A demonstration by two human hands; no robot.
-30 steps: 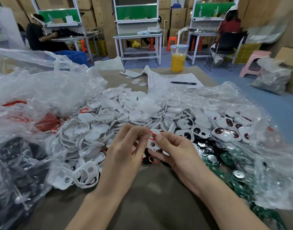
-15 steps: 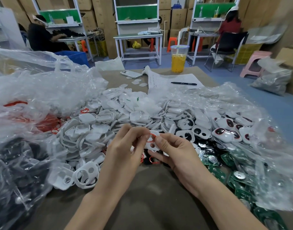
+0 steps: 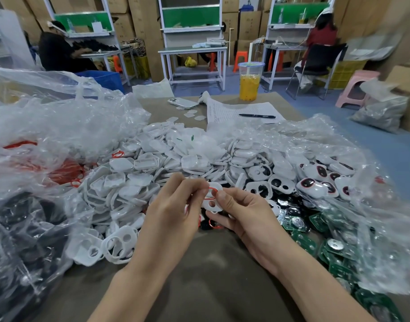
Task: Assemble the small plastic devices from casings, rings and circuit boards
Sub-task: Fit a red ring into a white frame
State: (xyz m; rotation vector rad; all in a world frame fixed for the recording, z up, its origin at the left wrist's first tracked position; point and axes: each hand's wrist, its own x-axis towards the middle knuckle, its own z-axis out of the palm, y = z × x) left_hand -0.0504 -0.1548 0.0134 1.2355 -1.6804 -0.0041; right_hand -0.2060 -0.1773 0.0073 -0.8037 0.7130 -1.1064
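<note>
- Left hand (image 3: 173,212): thumb and forefinger pinch the top left edge of a white casing (image 3: 211,204), fingertips right at the red ring (image 3: 212,190); the other fingers are curled below.
- Right hand (image 3: 245,217): thumb pressed on the right side of the ring, fingers curled under the casing and gripping it.
- The casing is held between both hands, off the table (image 3: 199,287), just in front of the pile (image 3: 153,173) of white casings. The ring sits round its upper opening; whether it is fully seated I cannot tell.
- Right of the pile, under clear plastic: white devices (image 3: 315,184) with dark, red-rimmed windows.
- In front of the pile on the right: green boards (image 3: 301,240), partly covered by plastic.
- Left of the pile: a bag of red rings (image 3: 64,170); nearer, a bag of black parts (image 3: 18,240).
- Behind the pile: a phone (image 3: 182,102), a printed sheet (image 3: 234,112) with a pen (image 3: 257,116) on it, and a cup (image 3: 250,81) of orange drink.
- Far behind the pile, two people sit at benches.
</note>
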